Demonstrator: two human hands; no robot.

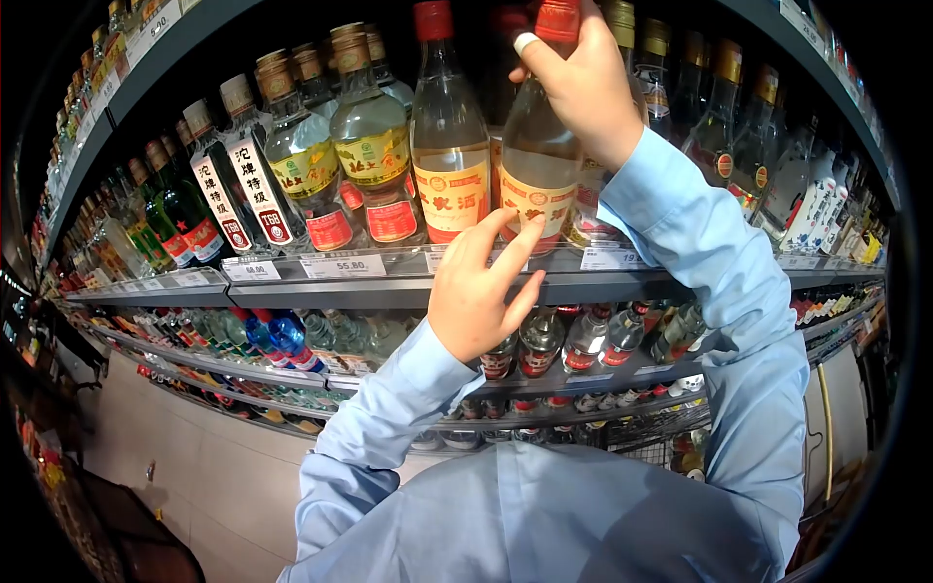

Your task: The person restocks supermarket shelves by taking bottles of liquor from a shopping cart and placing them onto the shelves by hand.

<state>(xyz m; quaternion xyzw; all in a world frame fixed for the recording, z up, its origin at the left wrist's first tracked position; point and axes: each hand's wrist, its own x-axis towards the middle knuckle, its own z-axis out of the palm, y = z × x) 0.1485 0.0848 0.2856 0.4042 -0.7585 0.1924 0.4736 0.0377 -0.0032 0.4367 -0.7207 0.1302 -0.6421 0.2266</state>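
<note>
My right hand is closed around the neck of a clear liquor bottle with a red cap and an orange-and-cream label. The bottle is upright at the front of the shelf. Lower down, my left hand has its fingers spread in front of that bottle's label; whether the fingertips touch it I cannot tell. A matching red-capped bottle stands just to the left. Beyond it are round clear bottles with yellow labels.
Dark bottles with white labels and green bottles line the left of the shelf. More bottles stand to the right. Price tags run along the shelf edge. Lower shelves hold small bottles. Tiled floor lies below left.
</note>
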